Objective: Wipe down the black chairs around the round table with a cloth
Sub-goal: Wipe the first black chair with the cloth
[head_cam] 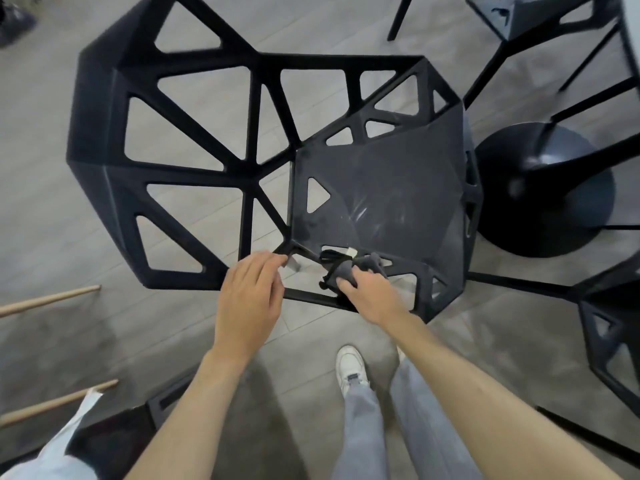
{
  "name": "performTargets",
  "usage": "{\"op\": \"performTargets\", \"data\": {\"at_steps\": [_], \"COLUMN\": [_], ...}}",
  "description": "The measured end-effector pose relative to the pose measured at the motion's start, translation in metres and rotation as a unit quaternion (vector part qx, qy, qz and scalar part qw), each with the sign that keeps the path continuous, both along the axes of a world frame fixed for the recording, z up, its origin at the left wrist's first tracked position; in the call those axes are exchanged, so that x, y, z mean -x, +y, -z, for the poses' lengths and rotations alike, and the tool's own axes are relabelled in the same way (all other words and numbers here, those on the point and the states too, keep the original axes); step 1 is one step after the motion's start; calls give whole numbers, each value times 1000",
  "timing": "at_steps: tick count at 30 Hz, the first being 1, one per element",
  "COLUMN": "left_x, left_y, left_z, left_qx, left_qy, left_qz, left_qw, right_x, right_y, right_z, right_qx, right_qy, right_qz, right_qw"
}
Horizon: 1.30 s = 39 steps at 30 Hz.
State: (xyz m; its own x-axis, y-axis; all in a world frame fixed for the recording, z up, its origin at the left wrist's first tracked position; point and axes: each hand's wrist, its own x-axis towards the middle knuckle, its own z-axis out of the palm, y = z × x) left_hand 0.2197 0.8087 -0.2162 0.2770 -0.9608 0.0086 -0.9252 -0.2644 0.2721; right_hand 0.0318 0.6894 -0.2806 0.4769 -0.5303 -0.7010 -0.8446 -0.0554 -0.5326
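A black chair [381, 188] with triangular cut-outs fills the middle of the view, its seat to the right and its open-frame back to the left. White streaks mark the seat. My right hand [370, 296] grips a bunched grey cloth [349, 268] against the seat's near edge. My left hand [249, 296] rests on the chair's near corner, where seat and back meet, with its fingers curled over the rim.
The round table's black disc base [554, 188] stands right of the chair. More black chairs sit at top right [540, 19], at the right edge [609, 323] and bottom left [114, 434]. Two wooden legs [48, 301] poke in from the left. My white shoe [351, 367] stands on the grey floor.
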Motion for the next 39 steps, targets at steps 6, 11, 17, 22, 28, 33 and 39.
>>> {"op": "performTargets", "data": {"at_steps": [6, 11, 17, 22, 28, 33, 39], "left_x": [4, 13, 34, 47, 50, 55, 56], "left_y": [-5, 6, 57, 80, 64, 51, 59], "left_z": [10, 9, -27, -43, -44, -39, -32], "left_qx": [-17, -24, 37, 63, 43, 82, 73], "left_qy": [2, 36, 59, 52, 99, 152, 156], "left_qz": [-31, -40, -153, -223, -275, -306, -281], "left_qw": [999, 998, 986, 971, 955, 936, 944], "right_x": [24, 5, -19, -70, -102, -83, -111], "right_y": [40, 20, -4, -18, 11, 29, 7], "right_z": [-58, -18, -1, 0, 6, -25, 16], "right_qx": [30, -47, -48, -69, -72, -14, 15], "right_qy": [-32, -33, -63, -114, -95, -158, -72], "right_qz": [13, 52, 135, 137, 50, -28, -52], "right_qw": [999, 997, 988, 982, 992, 987, 996]}}
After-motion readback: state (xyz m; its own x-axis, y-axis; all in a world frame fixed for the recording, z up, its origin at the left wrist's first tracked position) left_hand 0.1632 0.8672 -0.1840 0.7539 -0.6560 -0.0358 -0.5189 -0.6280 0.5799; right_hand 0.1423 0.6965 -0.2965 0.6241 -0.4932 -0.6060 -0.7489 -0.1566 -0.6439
